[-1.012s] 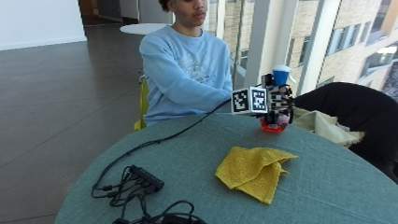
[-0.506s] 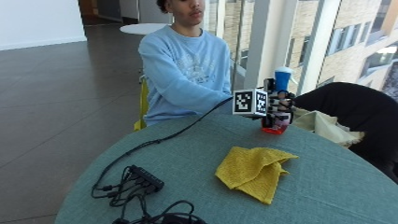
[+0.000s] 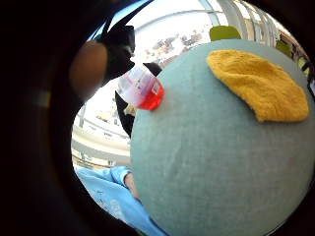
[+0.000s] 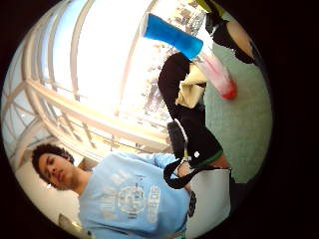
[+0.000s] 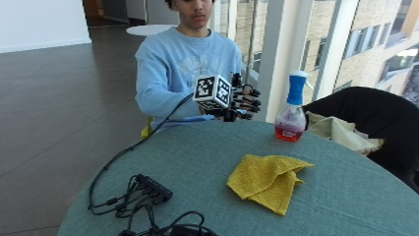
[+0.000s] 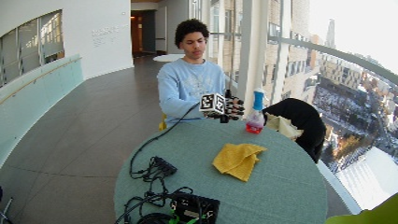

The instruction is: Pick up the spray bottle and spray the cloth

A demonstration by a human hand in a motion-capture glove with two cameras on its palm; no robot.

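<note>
The spray bottle (image 5: 290,118), clear with red liquid and a blue spray head, stands upright on the round teal table (image 5: 196,162) near its far edge. My gloved right hand (image 5: 239,101) hovers just left of the bottle, apart from it, fingers straight and holding nothing. The yellow cloth (image 5: 267,179) lies crumpled on the table in front of the bottle. In the palm views the bottle (image 3: 140,88) (image 4: 199,52) stands a short way off on the table, and the cloth (image 3: 258,83) lies beyond it.
A black power strip with tangled cables (image 5: 154,189) lies at the table's near left. A black chair (image 5: 373,108) with a beige cloth (image 5: 340,132) on it stands right of the bottle. The person's bare arm rests at the far edge.
My hand was at the bottle before; now it has let go and drawn away to the left. The bottle stays standing in the same place, and the cloth has not moved.
</note>
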